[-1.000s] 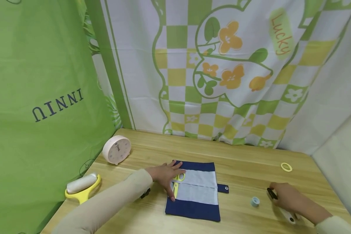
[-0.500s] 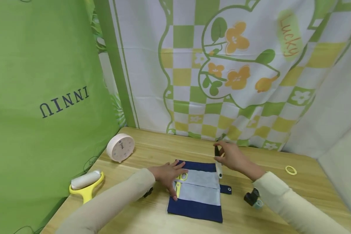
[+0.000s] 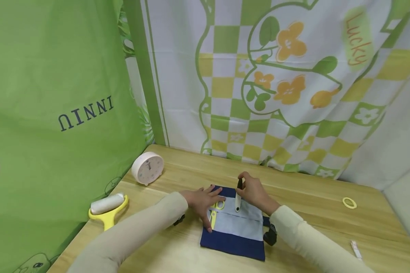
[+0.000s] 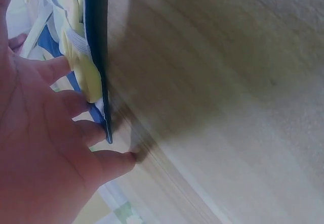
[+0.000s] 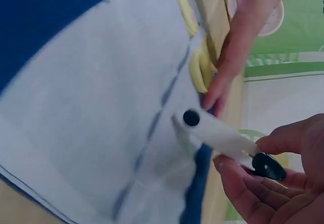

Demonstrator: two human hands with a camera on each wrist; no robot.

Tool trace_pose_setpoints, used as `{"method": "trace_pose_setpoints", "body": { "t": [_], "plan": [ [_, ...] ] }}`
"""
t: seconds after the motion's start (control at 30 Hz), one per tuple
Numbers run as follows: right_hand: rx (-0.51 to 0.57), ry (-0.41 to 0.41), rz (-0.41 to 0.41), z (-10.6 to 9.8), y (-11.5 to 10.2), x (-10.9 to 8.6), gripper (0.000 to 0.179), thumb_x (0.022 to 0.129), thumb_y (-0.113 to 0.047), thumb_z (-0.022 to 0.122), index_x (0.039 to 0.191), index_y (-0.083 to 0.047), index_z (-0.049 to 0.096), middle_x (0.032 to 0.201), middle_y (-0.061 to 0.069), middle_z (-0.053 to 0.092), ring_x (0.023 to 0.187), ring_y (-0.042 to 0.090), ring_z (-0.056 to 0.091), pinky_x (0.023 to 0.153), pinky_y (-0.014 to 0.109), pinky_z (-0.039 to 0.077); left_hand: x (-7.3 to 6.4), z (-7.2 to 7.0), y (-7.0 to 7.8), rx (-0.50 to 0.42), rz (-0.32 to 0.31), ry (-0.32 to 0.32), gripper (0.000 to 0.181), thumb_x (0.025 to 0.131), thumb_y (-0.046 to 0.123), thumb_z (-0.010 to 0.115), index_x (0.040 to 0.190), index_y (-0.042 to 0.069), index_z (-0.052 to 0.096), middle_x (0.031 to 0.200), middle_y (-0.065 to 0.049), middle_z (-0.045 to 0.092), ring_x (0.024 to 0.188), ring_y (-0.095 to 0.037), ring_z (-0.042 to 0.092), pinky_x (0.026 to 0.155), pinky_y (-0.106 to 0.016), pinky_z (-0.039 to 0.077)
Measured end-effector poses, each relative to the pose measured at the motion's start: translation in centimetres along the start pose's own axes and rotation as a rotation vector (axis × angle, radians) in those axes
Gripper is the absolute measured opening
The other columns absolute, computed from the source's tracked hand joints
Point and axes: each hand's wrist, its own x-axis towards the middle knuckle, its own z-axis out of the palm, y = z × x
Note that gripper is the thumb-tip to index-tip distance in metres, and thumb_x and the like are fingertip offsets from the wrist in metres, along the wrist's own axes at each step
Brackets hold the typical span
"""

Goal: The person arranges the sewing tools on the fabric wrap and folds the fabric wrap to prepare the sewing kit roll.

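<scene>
A navy roll-up pouch (image 3: 232, 246) with a pale grey inner pocket panel (image 3: 237, 226) lies unfolded on the table. Yellow-handled scissors (image 3: 213, 218) sit in its left pocket. Over its left edge my left hand (image 3: 205, 204) rests with fingers spread, beside the scissors. My right hand (image 3: 254, 191) pinches a small white tool with a black end (image 3: 238, 201), its exact kind unclear, above the pouch's upper middle. In the right wrist view the tool's white end (image 5: 215, 133), with a round black dot, is at the pocket's seam; I cannot tell whether it is inside.
A pink round clock (image 3: 148, 168) stands at the back left. A lint roller (image 3: 108, 208) with a yellow handle lies at the left edge. To the right are a yellow ring (image 3: 349, 203) and a small white strip (image 3: 356, 250). A patterned curtain (image 3: 225, 94) hangs behind.
My right hand has carried the white tool with the black end from the table's right side leftward to over the pouch. My left hand has stayed on the pouch's left edge.
</scene>
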Motion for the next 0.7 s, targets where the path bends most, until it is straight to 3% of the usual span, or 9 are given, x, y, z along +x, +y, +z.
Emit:
{"method": "trace_pose_setpoints", "body": {
  "t": [0.2,0.57,0.7],
  "plan": [
    [0.017,-0.045,0.068,0.8,0.3,-0.3,0.045,0.09,-0.011,0.073,0.128,0.001,0.054,0.077,0.01,0.066,0.052,0.014,0.06,0.05,0.028,0.049,-0.2,-0.1,0.2,0.013,-0.003,-0.003,0.12,0.067,0.073,0.079,0.161,0.031,0.017,0.172,-0.004,-0.002,0.159,-0.033,-0.001,0.123,-0.062,0.02],
    [-0.009,-0.123,0.07,1.6,0.0,-1.0,0.042,0.087,-0.014,0.077,0.123,0.001,0.06,0.067,0.005,0.062,0.049,0.013,0.06,0.047,0.027,0.047,-0.1,0.1,-0.2,0.002,0.0,0.001,0.121,0.067,0.072,0.079,0.162,0.031,0.015,0.172,-0.004,-0.004,0.159,-0.033,-0.003,0.123,-0.062,0.018],
    [-0.035,-0.16,0.055,1.7,0.0,-1.4,0.032,0.088,-0.017,0.076,0.114,0.0,0.067,0.069,0.003,0.064,0.053,0.012,0.062,0.05,0.027,0.048,0.0,0.1,-0.1,0.003,0.01,0.0,0.12,0.068,0.071,0.079,0.162,0.032,0.015,0.172,-0.004,-0.003,0.159,-0.033,-0.003,0.123,-0.062,0.019]
  ]
}}
